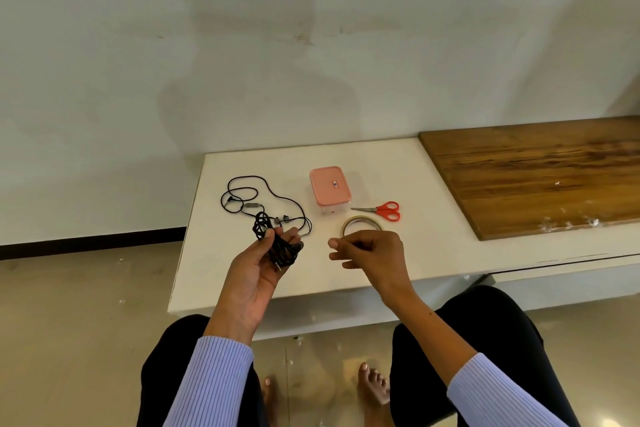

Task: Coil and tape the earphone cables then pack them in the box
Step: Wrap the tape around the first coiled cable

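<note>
gripping black coiled cable (pixel 277 246), left hand (pixel 256 270)

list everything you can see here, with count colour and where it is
coiled earphone cable: 1, black, in the left hand
loose earphone cable: 1, black, on the table's left part
box: 1, pink lid on a clear base, mid table
scissors: 1, red handles, right of the box
tape roll: 1, clear, behind the right hand
table: 1, white
wooden board: 1, brown, at right
left hand: grips the coil
right hand: fingers curled, apparently holding nothing
</note>
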